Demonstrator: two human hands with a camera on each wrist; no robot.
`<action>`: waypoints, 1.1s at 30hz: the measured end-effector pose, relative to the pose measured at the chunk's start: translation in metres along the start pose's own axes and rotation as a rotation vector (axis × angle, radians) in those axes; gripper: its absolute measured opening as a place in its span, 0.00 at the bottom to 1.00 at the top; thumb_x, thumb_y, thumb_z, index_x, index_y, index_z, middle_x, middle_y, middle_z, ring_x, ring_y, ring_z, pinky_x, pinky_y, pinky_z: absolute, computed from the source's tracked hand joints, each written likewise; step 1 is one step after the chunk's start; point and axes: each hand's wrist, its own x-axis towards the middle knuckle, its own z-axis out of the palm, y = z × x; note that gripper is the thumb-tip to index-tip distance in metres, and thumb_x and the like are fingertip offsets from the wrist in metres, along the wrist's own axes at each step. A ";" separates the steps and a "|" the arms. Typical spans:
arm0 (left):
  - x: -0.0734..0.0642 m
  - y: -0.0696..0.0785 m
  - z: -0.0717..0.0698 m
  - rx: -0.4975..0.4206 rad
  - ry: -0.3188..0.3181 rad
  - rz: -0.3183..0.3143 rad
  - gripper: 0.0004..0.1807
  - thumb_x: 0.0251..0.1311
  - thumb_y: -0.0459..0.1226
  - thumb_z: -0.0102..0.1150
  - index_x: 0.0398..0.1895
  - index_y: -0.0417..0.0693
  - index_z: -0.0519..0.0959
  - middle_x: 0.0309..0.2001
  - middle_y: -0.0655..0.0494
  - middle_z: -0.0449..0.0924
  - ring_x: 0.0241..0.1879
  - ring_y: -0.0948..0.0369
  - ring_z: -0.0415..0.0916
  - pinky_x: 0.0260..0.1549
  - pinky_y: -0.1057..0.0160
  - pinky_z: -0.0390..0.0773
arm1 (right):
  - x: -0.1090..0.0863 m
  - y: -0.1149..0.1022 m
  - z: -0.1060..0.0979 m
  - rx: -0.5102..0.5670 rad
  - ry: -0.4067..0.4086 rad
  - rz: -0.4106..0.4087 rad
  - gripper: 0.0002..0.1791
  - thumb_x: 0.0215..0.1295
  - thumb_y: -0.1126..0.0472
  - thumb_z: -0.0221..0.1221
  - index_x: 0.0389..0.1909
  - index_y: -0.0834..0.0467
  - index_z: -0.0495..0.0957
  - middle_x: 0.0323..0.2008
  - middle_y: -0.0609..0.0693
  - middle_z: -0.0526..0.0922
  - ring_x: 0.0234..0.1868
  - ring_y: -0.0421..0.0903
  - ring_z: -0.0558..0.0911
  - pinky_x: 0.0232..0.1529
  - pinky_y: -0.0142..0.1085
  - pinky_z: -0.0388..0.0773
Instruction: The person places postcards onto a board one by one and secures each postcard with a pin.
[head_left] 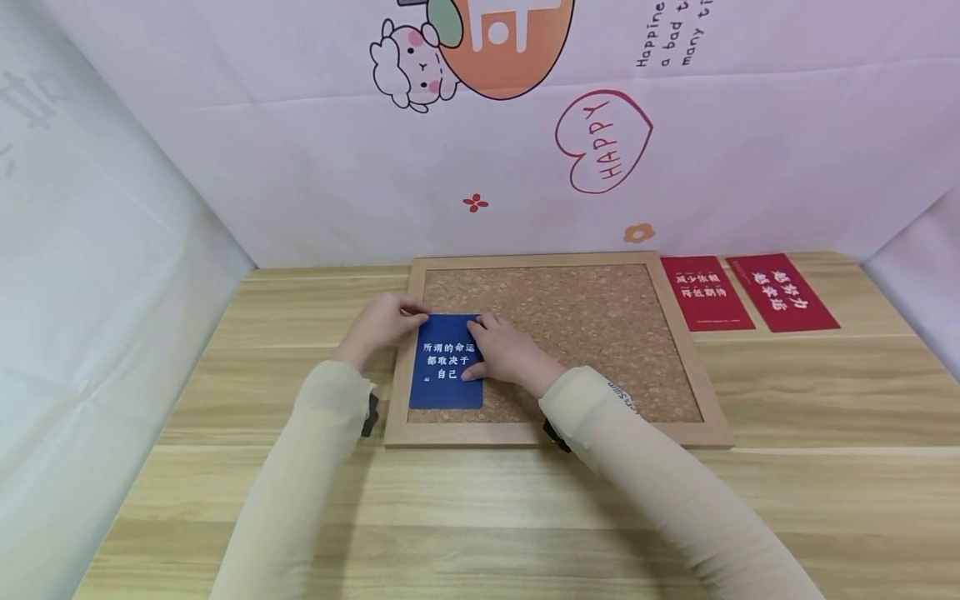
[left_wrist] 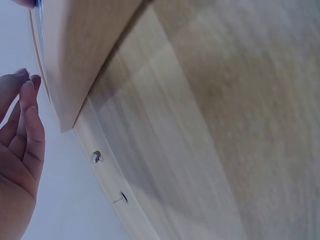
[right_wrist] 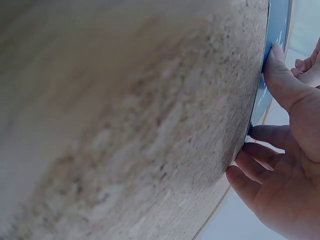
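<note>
A blue card (head_left: 450, 396) with white writing lies upright on the left part of a wood-framed cork board (head_left: 592, 333). My left hand (head_left: 381, 325) is at the card's upper left corner. In the left wrist view the thumb and fingertips of that hand (left_wrist: 20, 145) pinch together on a tiny dark thing, apparently a thumbtack, mostly hidden. My right hand (head_left: 513, 352) rests on the card's right edge, its thumb on the card and its fingers spread near the upper right corner. The right wrist view shows this hand (right_wrist: 295, 165) touching card and cork.
Two silver thumbtacks, one tack (left_wrist: 96, 157) and another tack (left_wrist: 123, 197), lie on the wooden table beside the board. Two red cards, the nearer red card (head_left: 708, 312) and the farther red card (head_left: 810, 312), lie right of the board. A printed white cloth (head_left: 337, 183) hangs behind.
</note>
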 end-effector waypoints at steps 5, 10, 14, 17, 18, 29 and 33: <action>0.002 0.002 0.002 -0.034 0.000 0.023 0.15 0.66 0.37 0.54 0.52 0.38 0.78 0.51 0.40 0.81 0.52 0.48 0.78 0.57 0.51 0.76 | 0.000 0.000 0.000 0.007 -0.005 0.005 0.47 0.59 0.43 0.62 0.72 0.62 0.54 0.72 0.59 0.57 0.74 0.56 0.57 0.72 0.50 0.61; 0.004 0.005 0.004 -0.048 0.015 0.012 0.14 0.66 0.39 0.55 0.49 0.40 0.79 0.49 0.42 0.82 0.50 0.49 0.79 0.54 0.53 0.78 | 0.001 0.001 0.001 0.007 -0.002 0.006 0.47 0.59 0.43 0.62 0.72 0.62 0.54 0.72 0.60 0.58 0.73 0.56 0.58 0.71 0.50 0.62; 0.006 0.008 0.006 -0.064 0.010 -0.008 0.12 0.66 0.39 0.55 0.45 0.41 0.80 0.45 0.43 0.83 0.42 0.53 0.81 0.42 0.61 0.82 | 0.002 0.001 0.001 0.000 -0.003 0.005 0.48 0.59 0.43 0.62 0.72 0.62 0.54 0.72 0.60 0.58 0.73 0.57 0.58 0.70 0.51 0.63; 0.006 0.011 0.007 -0.089 0.006 -0.023 0.12 0.66 0.39 0.55 0.45 0.41 0.80 0.43 0.43 0.84 0.35 0.57 0.82 0.35 0.66 0.82 | 0.002 0.001 0.001 -0.006 -0.003 0.005 0.48 0.59 0.42 0.62 0.72 0.62 0.54 0.72 0.59 0.58 0.73 0.57 0.58 0.70 0.52 0.63; 0.006 0.011 0.007 -0.098 0.006 -0.030 0.12 0.66 0.39 0.55 0.46 0.41 0.80 0.43 0.44 0.84 0.34 0.58 0.81 0.34 0.67 0.81 | 0.002 0.001 0.001 -0.007 -0.003 0.006 0.48 0.59 0.42 0.62 0.72 0.62 0.54 0.72 0.59 0.58 0.73 0.57 0.58 0.70 0.52 0.64; 0.007 0.012 0.007 -0.168 0.001 -0.089 0.13 0.67 0.36 0.53 0.51 0.41 0.79 0.47 0.43 0.83 0.32 0.62 0.79 0.31 0.71 0.76 | 0.003 0.001 0.001 -0.007 -0.008 0.013 0.48 0.59 0.42 0.62 0.72 0.62 0.54 0.72 0.59 0.57 0.73 0.57 0.58 0.70 0.52 0.63; 0.010 0.013 0.007 -0.211 -0.027 -0.130 0.14 0.69 0.36 0.50 0.53 0.41 0.78 0.48 0.42 0.82 0.29 0.64 0.78 0.27 0.71 0.75 | 0.003 0.001 0.001 -0.006 -0.007 0.015 0.48 0.59 0.42 0.62 0.72 0.62 0.54 0.72 0.59 0.58 0.73 0.57 0.58 0.70 0.52 0.63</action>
